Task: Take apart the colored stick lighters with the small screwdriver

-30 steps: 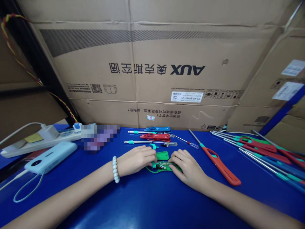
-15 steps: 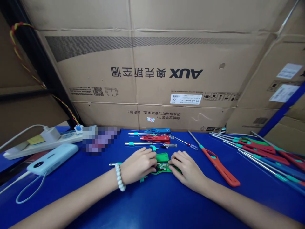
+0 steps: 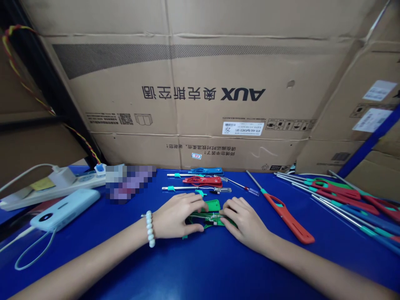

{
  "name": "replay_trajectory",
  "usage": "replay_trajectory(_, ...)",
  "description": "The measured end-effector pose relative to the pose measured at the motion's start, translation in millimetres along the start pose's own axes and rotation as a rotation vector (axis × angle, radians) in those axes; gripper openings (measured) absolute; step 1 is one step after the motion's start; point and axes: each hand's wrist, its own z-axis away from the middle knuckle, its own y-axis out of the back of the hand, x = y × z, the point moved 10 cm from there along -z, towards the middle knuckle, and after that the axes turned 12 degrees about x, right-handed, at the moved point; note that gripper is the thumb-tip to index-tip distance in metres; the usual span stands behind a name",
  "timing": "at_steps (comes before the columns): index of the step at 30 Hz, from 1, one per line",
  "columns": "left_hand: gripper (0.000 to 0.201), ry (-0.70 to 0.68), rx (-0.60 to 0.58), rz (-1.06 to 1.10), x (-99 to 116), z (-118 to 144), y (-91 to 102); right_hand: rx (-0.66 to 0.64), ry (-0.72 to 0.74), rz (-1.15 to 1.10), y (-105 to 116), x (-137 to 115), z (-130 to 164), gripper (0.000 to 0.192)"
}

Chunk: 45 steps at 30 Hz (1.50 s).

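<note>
Nearest, bare forearms crossing the blue table (image 3: 200, 266), a white bead bracelet (image 3: 150, 228) on the left wrist. Left hand (image 3: 176, 214) curled over the left end of a green lighter shell (image 3: 208, 216), thumb under, fingers on top, pinching it against the table. Right hand (image 3: 245, 221) pressed on the shell's right end, fingertips closed on small wires and a clear part inside the open casing. Shell lying flat at table centre, between both hands, mostly covered by them.

Left of the arms, a pale blue power bank (image 3: 64, 209) with looping cable, then a white power strip (image 3: 53, 187) beyond it. Right, a finished red long-neck lighter (image 3: 286, 214) lying diagonally, well apart from the hands; further right, a heap of red, green and blue lighters (image 3: 343, 196). Just behind the hands, a metal tube (image 3: 193, 189), a red shell (image 3: 202, 180), a blue shell (image 3: 206, 171), laid in rows. Blurred patch (image 3: 129, 182) beside the strip. Farthest, cardboard boxes (image 3: 200, 91) walling the table.

Compared with half a second ago: left hand shifted slightly back, thumb now tucked beneath the shell; metal tube end near the bracelet no longer showing.
</note>
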Motion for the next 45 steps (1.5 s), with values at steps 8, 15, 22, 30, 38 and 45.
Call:
replay_trajectory(8, 0.033, -0.007, -0.013, -0.069, -0.2, 2.4, -11.1, 0.09, 0.042, -0.008, 9.4, -6.9, -1.0, 0.018)
replay_trajectory(15, 0.036, -0.008, -0.02, -0.035, -2.4, 2.7, -14.4, 0.131, 0.016, -0.106, 10.2, -7.0, 1.3, 0.019)
replay_trajectory(22, 0.036, -0.009, -0.025, -0.032, -3.3, 2.6, -15.2, 0.167, 0.011, -0.101, 15.3, -6.8, 0.0, 0.021)
replay_trajectory(30, 0.015, 0.01, -0.015, 0.052, -5.9, 1.3, -10.1, 0.191, 0.017, -0.074, 16.3, -7.5, -1.1, 0.019)
replay_trajectory(38, 0.024, -0.023, -0.032, 0.236, 5.2, 0.0, -1.9, 0.167, 0.031, -0.066, 15.2, -9.1, -0.6, 0.019)
replay_trajectory(45, 0.023, 0.016, 0.001, 0.194, 6.8, -0.3, -4.1, 0.193, 0.112, -0.052, 18.5, -17.1, 0.2, 0.018)
